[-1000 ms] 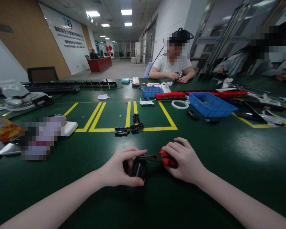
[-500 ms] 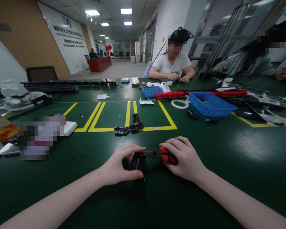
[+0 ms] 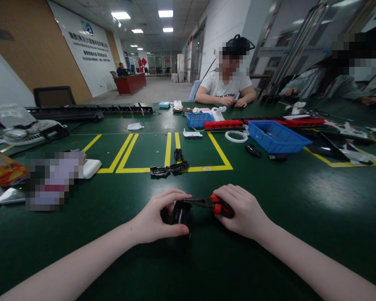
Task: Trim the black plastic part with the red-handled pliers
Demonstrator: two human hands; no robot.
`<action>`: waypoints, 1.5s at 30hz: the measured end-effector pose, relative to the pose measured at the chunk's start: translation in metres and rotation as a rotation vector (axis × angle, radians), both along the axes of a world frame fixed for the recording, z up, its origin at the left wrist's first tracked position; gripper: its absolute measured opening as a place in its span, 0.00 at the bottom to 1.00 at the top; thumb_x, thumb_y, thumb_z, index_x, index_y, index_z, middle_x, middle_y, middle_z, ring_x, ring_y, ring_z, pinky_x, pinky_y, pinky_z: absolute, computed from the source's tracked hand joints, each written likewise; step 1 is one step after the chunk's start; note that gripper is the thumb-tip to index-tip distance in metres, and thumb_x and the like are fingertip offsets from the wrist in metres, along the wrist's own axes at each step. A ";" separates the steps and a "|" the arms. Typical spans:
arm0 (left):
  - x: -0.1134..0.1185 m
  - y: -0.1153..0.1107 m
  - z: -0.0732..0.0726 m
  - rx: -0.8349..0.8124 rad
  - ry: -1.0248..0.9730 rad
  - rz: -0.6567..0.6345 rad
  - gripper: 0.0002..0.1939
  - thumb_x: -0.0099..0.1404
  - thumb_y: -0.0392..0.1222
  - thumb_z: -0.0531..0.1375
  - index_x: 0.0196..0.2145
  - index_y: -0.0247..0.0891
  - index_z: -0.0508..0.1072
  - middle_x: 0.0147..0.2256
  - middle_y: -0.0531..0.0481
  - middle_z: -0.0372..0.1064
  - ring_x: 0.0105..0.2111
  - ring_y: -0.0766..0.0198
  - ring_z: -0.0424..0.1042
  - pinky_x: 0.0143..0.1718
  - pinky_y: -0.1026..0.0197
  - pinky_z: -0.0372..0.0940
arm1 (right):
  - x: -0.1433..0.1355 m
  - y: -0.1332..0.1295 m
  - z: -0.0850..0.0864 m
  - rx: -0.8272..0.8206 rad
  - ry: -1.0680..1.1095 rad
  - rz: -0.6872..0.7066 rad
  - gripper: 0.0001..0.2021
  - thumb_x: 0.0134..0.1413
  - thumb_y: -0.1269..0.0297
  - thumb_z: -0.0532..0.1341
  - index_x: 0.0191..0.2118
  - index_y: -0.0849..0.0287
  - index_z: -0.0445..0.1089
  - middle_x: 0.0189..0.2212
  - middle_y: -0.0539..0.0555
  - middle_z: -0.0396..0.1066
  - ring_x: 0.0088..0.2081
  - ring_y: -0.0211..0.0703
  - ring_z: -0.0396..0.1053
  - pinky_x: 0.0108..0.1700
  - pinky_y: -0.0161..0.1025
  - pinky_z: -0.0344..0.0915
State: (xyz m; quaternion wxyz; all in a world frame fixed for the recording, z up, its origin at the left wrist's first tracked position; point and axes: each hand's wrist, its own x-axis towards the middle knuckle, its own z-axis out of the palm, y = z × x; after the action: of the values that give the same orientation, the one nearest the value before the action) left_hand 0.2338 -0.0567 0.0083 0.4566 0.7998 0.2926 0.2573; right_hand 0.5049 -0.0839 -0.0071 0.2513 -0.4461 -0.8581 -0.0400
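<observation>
Between the thumb and fingers of my left hand (image 3: 158,217) is a black plastic part (image 3: 180,213), held just over the green table. My right hand (image 3: 240,211) is closed round the red and black handles of long-nose pliers (image 3: 219,206). The jaws point left and meet the top edge of the black part, near my left fingertips. Whether they grip anything there is too small to tell. Farther out, several broken-looking black plastic pieces (image 3: 171,168) lie across the yellow tape.
A blue bin (image 3: 277,138) stands at the right, with a white ring (image 3: 236,136) and a dark part (image 3: 253,150) beside it. A smaller blue bin (image 3: 199,120) is farther back. At left lie a white box (image 3: 92,168) and a white fan (image 3: 34,131). A person (image 3: 227,85) sits opposite.
My right hand's fingers have come down slightly on the plier handles, and the jaws have tilted a little. My left hand and the black part stay almost where they were.
</observation>
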 end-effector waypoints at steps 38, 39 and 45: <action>0.001 -0.003 0.002 0.040 0.039 0.003 0.33 0.56 0.43 0.69 0.58 0.44 0.66 0.56 0.43 0.62 0.51 0.49 0.66 0.43 0.53 0.69 | -0.001 0.000 0.003 0.088 -0.032 -0.028 0.14 0.47 0.67 0.62 0.42 0.62 0.68 0.39 0.59 0.70 0.36 0.46 0.67 0.36 0.43 0.65; 0.001 -0.003 0.001 0.044 0.039 0.008 0.33 0.56 0.43 0.69 0.58 0.44 0.66 0.56 0.43 0.62 0.51 0.49 0.67 0.42 0.54 0.70 | -0.001 0.000 0.004 0.081 -0.031 -0.030 0.14 0.47 0.67 0.62 0.42 0.62 0.68 0.39 0.59 0.70 0.36 0.46 0.67 0.36 0.42 0.66; 0.001 -0.004 -0.002 0.096 0.047 0.036 0.35 0.57 0.43 0.69 0.60 0.46 0.63 0.59 0.43 0.59 0.51 0.50 0.67 0.39 0.57 0.71 | -0.002 0.000 0.006 0.058 -0.020 -0.041 0.14 0.46 0.67 0.63 0.42 0.61 0.68 0.38 0.58 0.71 0.35 0.46 0.68 0.35 0.42 0.66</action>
State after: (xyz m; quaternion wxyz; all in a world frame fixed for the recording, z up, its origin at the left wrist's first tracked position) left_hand 0.2346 -0.0611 0.0060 0.4057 0.8213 0.3050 0.2605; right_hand 0.5024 -0.0840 -0.0015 0.2547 -0.4557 -0.8496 -0.0746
